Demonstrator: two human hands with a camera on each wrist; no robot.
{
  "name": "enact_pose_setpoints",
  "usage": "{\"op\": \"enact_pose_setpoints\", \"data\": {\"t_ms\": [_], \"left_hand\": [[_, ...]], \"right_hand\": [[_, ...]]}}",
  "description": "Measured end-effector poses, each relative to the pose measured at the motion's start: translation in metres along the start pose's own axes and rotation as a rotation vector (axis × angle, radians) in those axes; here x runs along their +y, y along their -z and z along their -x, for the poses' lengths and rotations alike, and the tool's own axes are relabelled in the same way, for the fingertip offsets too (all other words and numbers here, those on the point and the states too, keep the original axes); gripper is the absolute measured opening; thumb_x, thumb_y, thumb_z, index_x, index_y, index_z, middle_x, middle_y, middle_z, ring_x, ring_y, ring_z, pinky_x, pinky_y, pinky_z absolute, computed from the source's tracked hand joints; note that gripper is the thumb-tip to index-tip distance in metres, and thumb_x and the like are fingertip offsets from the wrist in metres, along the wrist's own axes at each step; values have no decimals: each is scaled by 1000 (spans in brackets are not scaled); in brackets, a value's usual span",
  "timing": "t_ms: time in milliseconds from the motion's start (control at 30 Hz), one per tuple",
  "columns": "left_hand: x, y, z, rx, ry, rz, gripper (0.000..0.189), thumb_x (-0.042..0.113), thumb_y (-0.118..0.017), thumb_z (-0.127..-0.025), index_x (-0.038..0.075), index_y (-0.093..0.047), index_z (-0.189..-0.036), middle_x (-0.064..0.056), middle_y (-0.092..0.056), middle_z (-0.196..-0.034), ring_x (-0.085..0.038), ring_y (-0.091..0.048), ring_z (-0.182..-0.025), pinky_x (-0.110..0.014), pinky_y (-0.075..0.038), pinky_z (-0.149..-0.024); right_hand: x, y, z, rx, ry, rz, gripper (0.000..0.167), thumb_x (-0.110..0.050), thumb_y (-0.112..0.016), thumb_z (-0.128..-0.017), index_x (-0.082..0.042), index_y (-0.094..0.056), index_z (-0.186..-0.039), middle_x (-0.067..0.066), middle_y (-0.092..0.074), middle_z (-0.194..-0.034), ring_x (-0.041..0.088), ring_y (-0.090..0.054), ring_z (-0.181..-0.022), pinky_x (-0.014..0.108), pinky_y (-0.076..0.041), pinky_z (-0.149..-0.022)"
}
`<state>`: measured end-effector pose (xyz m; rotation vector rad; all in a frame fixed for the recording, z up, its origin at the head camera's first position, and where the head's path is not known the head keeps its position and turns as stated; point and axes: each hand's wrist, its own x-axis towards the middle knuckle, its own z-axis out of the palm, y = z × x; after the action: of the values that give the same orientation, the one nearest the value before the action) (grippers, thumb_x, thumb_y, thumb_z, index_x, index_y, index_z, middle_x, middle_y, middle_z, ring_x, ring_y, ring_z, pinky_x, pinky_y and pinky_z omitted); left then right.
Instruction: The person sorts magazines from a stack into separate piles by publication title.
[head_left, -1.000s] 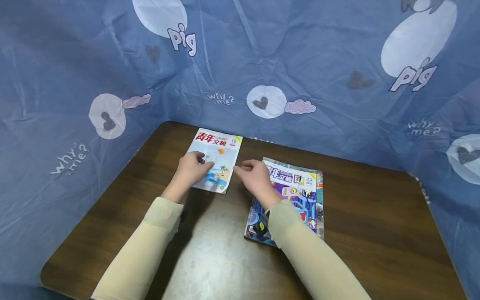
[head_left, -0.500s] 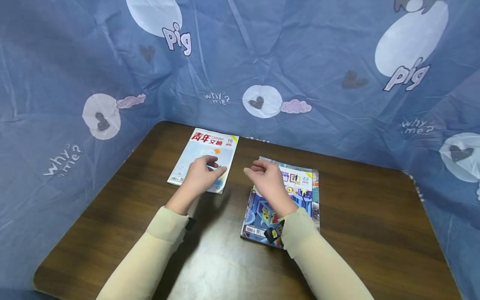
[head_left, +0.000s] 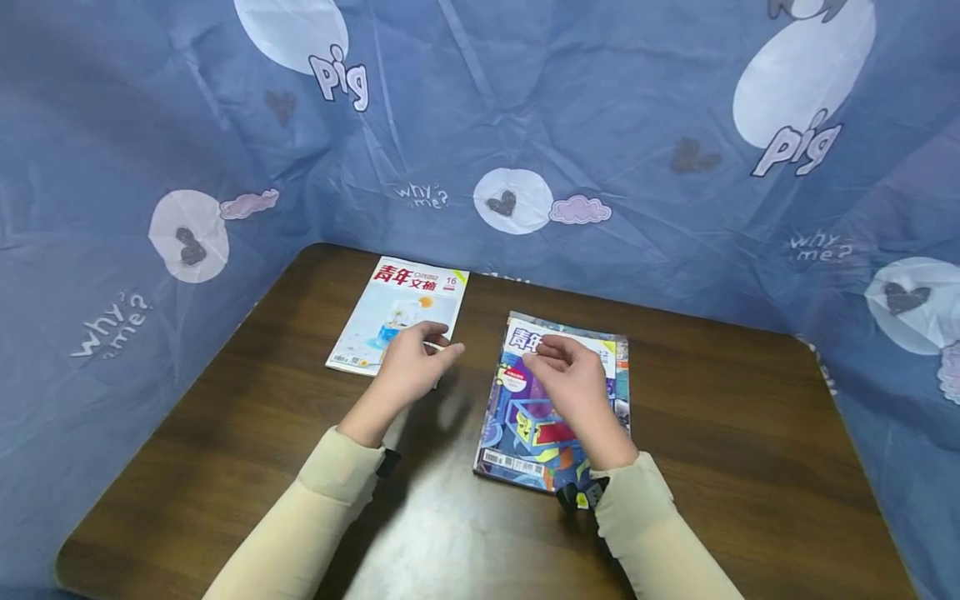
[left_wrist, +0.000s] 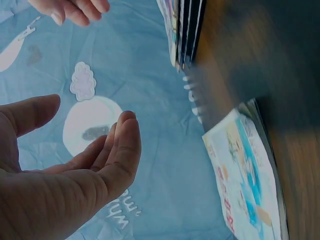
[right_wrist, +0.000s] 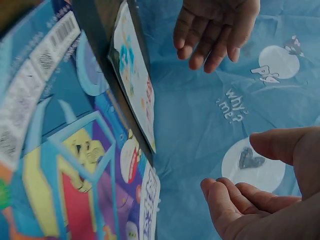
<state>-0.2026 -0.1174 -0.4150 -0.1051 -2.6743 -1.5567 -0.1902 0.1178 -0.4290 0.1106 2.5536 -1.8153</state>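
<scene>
A light-coloured magazine (head_left: 360,325) with red title characters and a beach picture lies flat at the table's far left. Right of it is a stack of magazines, topped by a blue and purple magazine (head_left: 517,425). My left hand (head_left: 411,364) hovers over the light magazine's near right corner, fingers loosely bent, holding nothing. Above the stack floats my right hand (head_left: 576,379), equally bare, hiding part of the top cover. The left wrist view shows a gap between the left thumb and fingers (left_wrist: 127,145). Likewise, the right fingers (right_wrist: 220,205) stand apart from the thumb in the right wrist view.
The dark brown wooden table (head_left: 712,467) has rounded corners. A blue printed cloth (head_left: 600,100) hangs along its back and sides, close behind the light magazine. Both wrists carry small black devices, such as the one on the right wrist (head_left: 581,496).
My right hand has moved rightward from the gap between the magazines to over the stack. My left hand has drifted right and nearer, uncovering more of the light magazine. The view has shifted slightly.
</scene>
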Motion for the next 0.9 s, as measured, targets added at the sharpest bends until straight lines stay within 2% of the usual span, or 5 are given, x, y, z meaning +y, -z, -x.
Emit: {"op": "enact_pose_setpoints", "data": {"t_ms": [267,467,700,900], "left_hand": [[4,-14,8,-19,2,49,45,16,-74,-92,-9,-62,-127,-17,-67,-104,-33,-65,-95,-45,-53,-84],[8,-22,16,-24,2,64,46,14,-75,-92,-7,-60,-129,-16,-67,-104,-29,-65,-94,-44,-54,-85],[9,-32,24,-22,-10,77,43,12,-74,-91,-8,-60,-127,-18,-67,-104,-27,-65,-91,-43,-54,-84],[6,-40,31,-13,-28,85,40,10,-74,-90,-8,-62,-124,-17,-68,-102,-25,-66,-87,-42,-55,-82]], "right_hand": [[10,20,19,52,20,-25,52,-24,-78,-93,-2,-60,-136,16,-64,-128,25,-65,-114,34,-52,-94],[25,43,31,110,-21,-8,53,-25,-78,-93,-3,-59,-138,12,-64,-128,22,-65,-115,26,-51,-91],[37,67,46,149,-48,30,53,-26,-76,-94,-4,-58,-139,13,-63,-131,23,-63,-118,25,-49,-94],[41,79,57,168,-84,51,58,-33,-76,-94,-5,-57,-141,12,-62,-133,23,-62,-119,24,-50,-92]]}}
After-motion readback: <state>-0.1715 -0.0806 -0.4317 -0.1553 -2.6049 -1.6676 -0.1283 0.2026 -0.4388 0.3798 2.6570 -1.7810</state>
